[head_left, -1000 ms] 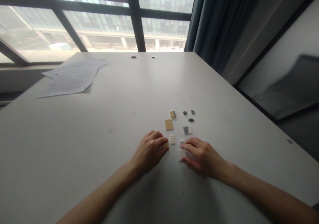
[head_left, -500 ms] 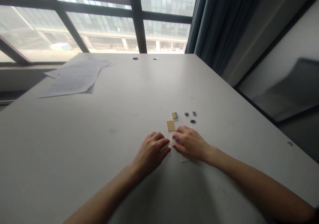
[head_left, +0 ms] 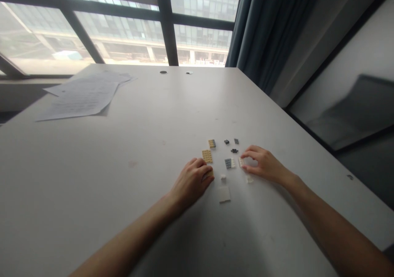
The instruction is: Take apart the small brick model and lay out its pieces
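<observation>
My left hand rests on the table, its fingers closed around a pale toy brick that they mostly cover. Just beyond it lies a tan studded brick group. To the right, my right hand has thumb and finger at the two ends of a narrow white toy brick. Beside that brick sits a grey and white studded group. A small white piece and a flat white plate lie between the hands. Near my right thumb is a small clear or whitish piece.
A tan and grey brick group and small dark pieces lie farther back on the white table. Printed papers are at the far left. Window frames and a dark curtain stand behind the table.
My right hand has moved right, away from my left hand, to the narrow white brick. The pieces it covered now show. My left hand stays closed in nearly the same place.
</observation>
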`<state>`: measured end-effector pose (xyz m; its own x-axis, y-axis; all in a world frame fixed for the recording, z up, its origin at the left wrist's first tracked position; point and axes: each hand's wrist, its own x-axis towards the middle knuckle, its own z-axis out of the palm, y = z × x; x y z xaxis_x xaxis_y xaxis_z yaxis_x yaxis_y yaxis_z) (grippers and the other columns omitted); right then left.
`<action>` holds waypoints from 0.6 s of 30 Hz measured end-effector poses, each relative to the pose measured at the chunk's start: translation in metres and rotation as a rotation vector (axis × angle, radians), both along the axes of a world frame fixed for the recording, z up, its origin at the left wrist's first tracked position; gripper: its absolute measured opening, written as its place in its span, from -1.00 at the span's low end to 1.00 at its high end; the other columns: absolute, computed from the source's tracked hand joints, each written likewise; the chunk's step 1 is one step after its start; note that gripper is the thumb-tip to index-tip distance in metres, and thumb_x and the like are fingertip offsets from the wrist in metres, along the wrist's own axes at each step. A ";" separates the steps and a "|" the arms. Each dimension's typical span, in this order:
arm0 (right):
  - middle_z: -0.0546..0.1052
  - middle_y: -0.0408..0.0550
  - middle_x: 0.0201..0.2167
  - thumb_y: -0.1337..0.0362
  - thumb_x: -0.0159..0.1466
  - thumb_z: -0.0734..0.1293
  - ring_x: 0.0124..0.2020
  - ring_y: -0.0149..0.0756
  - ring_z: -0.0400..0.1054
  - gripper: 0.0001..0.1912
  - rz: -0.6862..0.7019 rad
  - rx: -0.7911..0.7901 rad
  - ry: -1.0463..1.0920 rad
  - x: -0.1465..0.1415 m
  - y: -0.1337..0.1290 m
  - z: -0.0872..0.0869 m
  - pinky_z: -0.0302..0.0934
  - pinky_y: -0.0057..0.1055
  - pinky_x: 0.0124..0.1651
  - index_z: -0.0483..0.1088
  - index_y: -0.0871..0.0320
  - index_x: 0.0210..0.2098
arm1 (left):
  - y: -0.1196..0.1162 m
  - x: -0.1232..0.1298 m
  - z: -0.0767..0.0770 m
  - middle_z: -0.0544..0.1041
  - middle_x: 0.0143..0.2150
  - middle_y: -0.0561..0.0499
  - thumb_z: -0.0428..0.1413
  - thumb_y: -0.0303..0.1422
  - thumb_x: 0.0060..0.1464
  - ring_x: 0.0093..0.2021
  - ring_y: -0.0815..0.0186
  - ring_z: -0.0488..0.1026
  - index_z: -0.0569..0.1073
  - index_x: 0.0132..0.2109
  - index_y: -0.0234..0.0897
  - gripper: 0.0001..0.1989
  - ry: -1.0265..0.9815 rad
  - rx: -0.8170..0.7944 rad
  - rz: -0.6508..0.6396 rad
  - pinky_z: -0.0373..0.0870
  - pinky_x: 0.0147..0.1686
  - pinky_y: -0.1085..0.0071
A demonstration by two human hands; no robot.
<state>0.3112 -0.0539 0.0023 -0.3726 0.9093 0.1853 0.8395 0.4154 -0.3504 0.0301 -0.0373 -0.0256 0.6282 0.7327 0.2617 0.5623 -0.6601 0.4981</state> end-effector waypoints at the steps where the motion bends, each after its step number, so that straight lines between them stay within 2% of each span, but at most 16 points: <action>1: 0.47 -0.03 -0.20 0.33 0.18 0.37 -0.18 -0.25 0.39 -0.83 0.007 -0.017 0.003 0.001 0.000 -0.003 0.29 -0.34 -0.09 0.47 0.14 -0.20 | 0.001 0.002 -0.001 0.46 -0.23 -0.04 0.11 -0.36 0.13 -0.16 0.23 0.36 0.51 -0.23 -0.23 -0.90 -0.003 0.001 0.001 0.36 -0.11 0.30; 5: 0.47 -0.02 -0.18 0.31 0.17 0.37 -0.20 -0.25 0.40 -0.80 0.011 -0.046 0.018 -0.005 0.002 -0.012 0.30 -0.34 -0.11 0.47 0.15 -0.18 | 0.004 0.008 -0.004 0.46 -0.22 -0.03 0.13 -0.36 0.12 -0.15 0.22 0.35 0.52 -0.21 -0.22 -0.89 -0.005 0.002 0.013 0.36 -0.08 0.29; 11: 0.47 -0.02 -0.17 0.30 0.18 0.36 -0.31 -0.31 0.39 -0.79 0.002 -0.073 0.060 -0.012 0.004 -0.011 0.31 -0.36 -0.18 0.47 0.14 -0.16 | 0.004 0.011 -0.002 0.47 -0.23 -0.03 0.14 -0.37 0.11 -0.16 0.22 0.35 0.52 -0.23 -0.22 -0.91 -0.006 0.011 0.019 0.37 -0.10 0.28; 18: 0.45 -0.01 -0.14 0.26 0.22 0.35 -0.28 -0.29 0.38 -0.73 -0.021 -0.068 0.098 -0.013 0.002 -0.013 0.32 -0.38 -0.25 0.43 0.14 -0.08 | 0.005 0.011 -0.007 0.47 -0.21 -0.02 0.16 -0.36 0.09 -0.15 0.21 0.37 0.50 -0.17 -0.23 -0.87 -0.020 0.034 0.014 0.38 -0.09 0.27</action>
<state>0.2982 -0.0521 -0.0110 -0.3368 0.9284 0.1572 0.8080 0.3706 -0.4581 0.0415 -0.0318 -0.0321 0.6120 0.7321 0.2990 0.5617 -0.6686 0.4873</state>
